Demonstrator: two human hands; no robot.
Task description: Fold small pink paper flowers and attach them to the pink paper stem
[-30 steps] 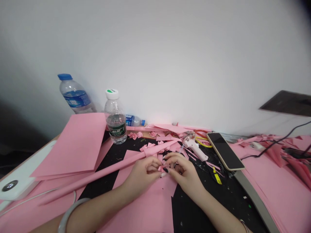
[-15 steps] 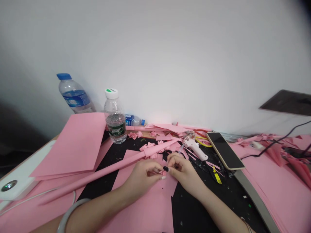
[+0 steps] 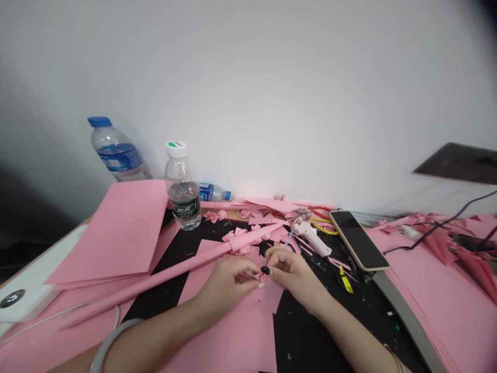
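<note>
In the head view, the left hand (image 3: 233,281) is pinching a small pink paper piece (image 3: 260,277) between thumb and forefinger; the right hand (image 3: 292,273) is bringing its black-nailed thumb against this same piece, with its other fingers curling, but whether it is truly gripping an edge I cannot tell, because the fingers are hiding it; the piece is sitting between the two hands, above a large pink sheet (image 3: 225,326).

From here, I judge, the piece could be creasing or tearing, if both thumbs are pressing too strongly on so thin a paper; it could also be slipping down, if the left pinch is loosening, and on a sheet of the same colour it would be hard to find.

Around the hands, a rolled pink tube (image 3: 174,273) is lying slantwise just beyond the left hand, standing in the way of a straight reach to the folded paper flowers (image 3: 236,235); a glue gun (image 3: 312,238) is resting past the right hand among paper strips; a phone (image 3: 359,241) is lying farther right; a green-labelled bottle (image 3: 185,201) is standing behind the tube, where a careless elbow could be tipping it.
</note>
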